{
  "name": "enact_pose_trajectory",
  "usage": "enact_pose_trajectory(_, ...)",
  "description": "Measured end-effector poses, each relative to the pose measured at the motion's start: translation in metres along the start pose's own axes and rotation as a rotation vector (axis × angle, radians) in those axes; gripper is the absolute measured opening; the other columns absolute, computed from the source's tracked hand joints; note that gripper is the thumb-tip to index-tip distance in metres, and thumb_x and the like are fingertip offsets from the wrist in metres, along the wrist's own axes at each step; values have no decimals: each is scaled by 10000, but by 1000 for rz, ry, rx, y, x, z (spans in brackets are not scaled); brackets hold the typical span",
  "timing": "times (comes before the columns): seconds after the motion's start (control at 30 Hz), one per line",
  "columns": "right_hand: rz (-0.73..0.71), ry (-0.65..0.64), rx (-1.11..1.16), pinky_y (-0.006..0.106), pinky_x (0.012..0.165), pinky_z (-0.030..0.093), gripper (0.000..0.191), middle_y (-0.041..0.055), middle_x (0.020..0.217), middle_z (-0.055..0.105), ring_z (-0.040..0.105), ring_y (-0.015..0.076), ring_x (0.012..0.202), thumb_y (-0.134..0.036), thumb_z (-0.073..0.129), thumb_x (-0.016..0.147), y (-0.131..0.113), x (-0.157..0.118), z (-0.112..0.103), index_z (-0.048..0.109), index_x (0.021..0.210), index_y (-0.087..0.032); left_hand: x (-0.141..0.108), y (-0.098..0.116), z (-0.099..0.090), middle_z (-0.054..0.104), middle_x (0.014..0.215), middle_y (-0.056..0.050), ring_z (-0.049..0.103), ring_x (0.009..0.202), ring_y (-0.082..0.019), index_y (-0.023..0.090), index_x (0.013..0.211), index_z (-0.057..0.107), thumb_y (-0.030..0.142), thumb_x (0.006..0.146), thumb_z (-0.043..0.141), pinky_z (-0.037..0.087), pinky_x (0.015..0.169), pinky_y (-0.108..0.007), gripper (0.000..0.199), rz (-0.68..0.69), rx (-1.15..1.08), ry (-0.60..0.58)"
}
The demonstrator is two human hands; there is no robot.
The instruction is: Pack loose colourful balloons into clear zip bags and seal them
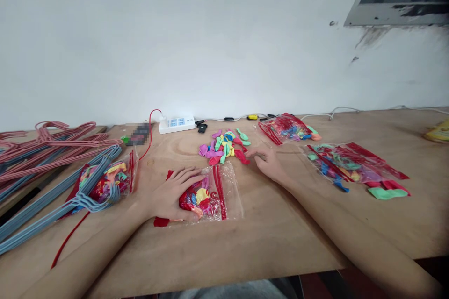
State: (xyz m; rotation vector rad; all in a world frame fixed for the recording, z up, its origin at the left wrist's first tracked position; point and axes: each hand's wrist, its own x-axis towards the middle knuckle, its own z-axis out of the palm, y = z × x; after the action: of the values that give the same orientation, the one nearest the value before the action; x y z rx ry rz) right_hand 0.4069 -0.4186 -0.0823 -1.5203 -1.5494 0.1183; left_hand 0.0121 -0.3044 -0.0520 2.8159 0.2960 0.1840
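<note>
My left hand (173, 194) lies with its fingers spread on a clear bag with red stripes (219, 191), which has coloured balloons inside. A pile of loose balloons (224, 145) in purple, green, yellow, blue and red sits behind that bag. At the pile's right edge is my right hand (265, 161), fingers curled together beside a red balloon (242, 156); whether it grips anything is too small to make out.
Hangers (52, 149) overlap another balloon bag (115, 180) at left. A power strip (177, 124) stands near the wall. Two balloon bags (286, 128) (354, 162) lie at right, with loose balloons (387, 192) by the nearer one.
</note>
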Motion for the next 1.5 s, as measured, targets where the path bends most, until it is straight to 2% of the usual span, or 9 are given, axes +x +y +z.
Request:
enact_pose_trajectory(0.17,-58,-58,-173,551,1121,537,463,59,1282,794,720,329,1211,-94,538,771,8,4,1,848,1075,-254,0,1,-1,365,1744,-156,312,1610,-447,294,1699,346,808,819,781,279,1294,-668,1108,-6,2,-13)
enact_pose_trajectory(0.3,-85,-157,-327,634,1205,434,491,97,1434,722,636,370,1357,-98,541,816,19,7,3,835,1188,-225,0,0,0,359,1748,-151,311,1611,-442,306,1701,338,809,823,778,289,1289,-664,1103,-6,6,-15)
enact_pose_trajectory(0.57,-65,-185,-255,603,1202,452,571,104,1435,719,634,345,1367,-101,524,822,31,10,3,783,1316,-227,-1,-1,1,375,1740,-148,323,1606,-446,313,1702,342,791,819,795,286,1292,-663,1102,13,1,10)
enact_pose_trajectory(0.7,-61,-104,-151,599,1217,444,552,99,1497,665,596,346,1409,-153,519,891,17,8,-5,743,1387,-246,-1,-2,2,366,1746,-143,318,1609,-442,314,1702,339,797,818,792,301,1288,-658,1105,3,1,2)
enact_pose_trajectory(0.87,-134,6,-27,582,1272,383,497,74,1552,618,554,318,1457,-254,494,1022,-6,5,-13,669,1485,-303,-1,-1,2,376,1742,-135,323,1607,-446,324,1700,349,793,812,800,297,1289,-662,1101,-9,-8,9)
enact_pose_trajectory(1.03,-251,44,33,571,1272,389,484,79,1583,582,532,309,1479,-306,470,1077,-20,5,-16,620,1536,-328,0,1,1,384,1737,-135,325,1605,-446,331,1695,361,797,822,788,304,1285,-660,1078,3,-13,16)
enact_pose_trajectory(1.23,-272,47,42,554,1281,383,504,56,1615,557,515,305,1494,-289,484,1073,-29,2,-16,595,1559,-360,0,0,1,373,1745,-130,319,1609,-439,330,1690,366,788,825,792,302,1289,-651,1067,9,-10,14)
enact_pose_trajectory(1.37,-223,1,24,554,1291,366,521,59,1621,552,510,306,1498,-283,466,1060,-27,1,-14,592,1563,-339,0,0,1,361,1750,-133,305,1617,-435,330,1698,350,776,838,790,296,1292,-649,1063,10,-4,6)
enact_pose_trajectory(1.5,-106,-13,-64,573,1280,376,515,79,1569,590,533,320,1467,-259,486,1015,-12,2,-10,643,1504,-299,-1,1,1,367,1747,-135,312,1613,-439,329,1694,361,772,828,803,282,1297,-654,1069,4,-8,6)
